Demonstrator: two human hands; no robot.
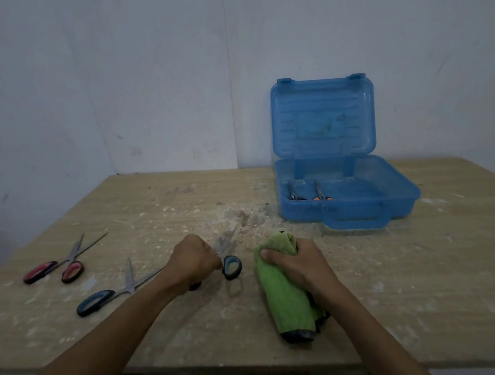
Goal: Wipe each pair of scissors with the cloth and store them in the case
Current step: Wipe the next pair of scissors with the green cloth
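A pair of scissors with black-and-blue loop handles [232, 267] is held low over the middle of a dusty, pale wooden table [415, 288]. The person's left hand [192, 260] has its fingers curled tight round 1 handle. The blades point away and are blurred. Just to the right, the right hand [299, 263] clutches a bunched green cloth [285, 299] resting on the table. To the left lie a blue-handled pair [99, 301] and a pink-handled pair [71, 269], both with blades splayed. At the back right stands a translucent blue plastic case [402, 195], lid raised, with 2 pairs of scissors [317, 193] inside.
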